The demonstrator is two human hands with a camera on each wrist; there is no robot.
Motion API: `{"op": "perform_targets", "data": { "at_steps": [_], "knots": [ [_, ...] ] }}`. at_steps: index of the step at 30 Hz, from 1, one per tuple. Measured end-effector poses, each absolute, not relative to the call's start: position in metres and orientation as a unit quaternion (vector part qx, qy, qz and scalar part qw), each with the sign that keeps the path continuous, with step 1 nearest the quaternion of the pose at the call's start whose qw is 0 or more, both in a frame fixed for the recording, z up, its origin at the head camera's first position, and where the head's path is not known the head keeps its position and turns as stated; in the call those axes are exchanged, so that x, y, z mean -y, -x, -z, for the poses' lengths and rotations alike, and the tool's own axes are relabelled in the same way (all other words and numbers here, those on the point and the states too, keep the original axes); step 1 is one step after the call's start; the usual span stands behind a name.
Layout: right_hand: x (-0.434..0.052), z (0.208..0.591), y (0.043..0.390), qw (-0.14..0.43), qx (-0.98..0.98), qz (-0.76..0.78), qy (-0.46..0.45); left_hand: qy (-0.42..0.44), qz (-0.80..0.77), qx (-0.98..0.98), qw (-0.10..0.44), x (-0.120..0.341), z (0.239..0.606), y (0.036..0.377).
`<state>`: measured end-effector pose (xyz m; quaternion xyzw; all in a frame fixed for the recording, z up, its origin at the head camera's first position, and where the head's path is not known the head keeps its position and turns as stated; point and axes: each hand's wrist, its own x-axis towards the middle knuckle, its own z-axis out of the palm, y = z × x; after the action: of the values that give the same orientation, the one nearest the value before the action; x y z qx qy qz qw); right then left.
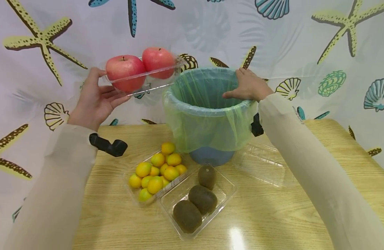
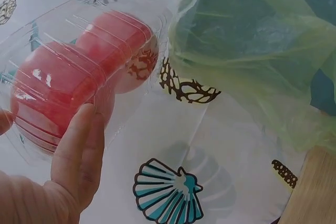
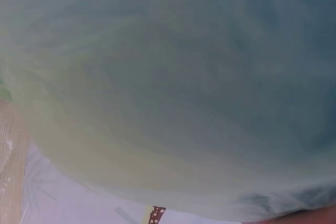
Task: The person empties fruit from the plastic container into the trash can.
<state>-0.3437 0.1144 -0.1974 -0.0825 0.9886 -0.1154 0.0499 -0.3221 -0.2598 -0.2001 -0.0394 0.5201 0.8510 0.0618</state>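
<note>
— What's the setting?

— A pale wooden tabletop in front of a white curtain printed with starfish and seashells.

— And what is being held?

— A clear plastic tray carrying two red apples, lifted in the air just left of the bin's rim. The left hand grips the tray's near end, fingers underneath and thumb at its edge; the left wrist view shows the thumb pressed against the ribbed plastic.

— The other hand?

— The right hand rests on the far right rim of one blue bin, lined with a green bag. Its fingers curl over the rim, thumb pointing inward. The right wrist view shows only blurred green and blue.

— What lies below?

— Three more clear trays on the tabletop. One holds roughly a dozen small yellow-orange citrus fruits, touching the next tray, which holds three brown kiwis. A third, empty one sits to the right of the bin, partly under the right sleeve.
</note>
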Motion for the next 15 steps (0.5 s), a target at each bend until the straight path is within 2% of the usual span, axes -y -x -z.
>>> {"op": "perform_targets", "data": {
  "at_steps": [9,15],
  "knots": [
    [-0.114,0.198,0.343,0.045,-0.989,0.115,0.086,0.035,-0.819,-0.57,0.055,0.234,0.197,0.319],
    [-0.115,0.198,0.343,0.044,-0.988,0.119,0.086,0.024,-0.815,-0.575,0.076,0.224,0.192,0.318]
  ]
}}
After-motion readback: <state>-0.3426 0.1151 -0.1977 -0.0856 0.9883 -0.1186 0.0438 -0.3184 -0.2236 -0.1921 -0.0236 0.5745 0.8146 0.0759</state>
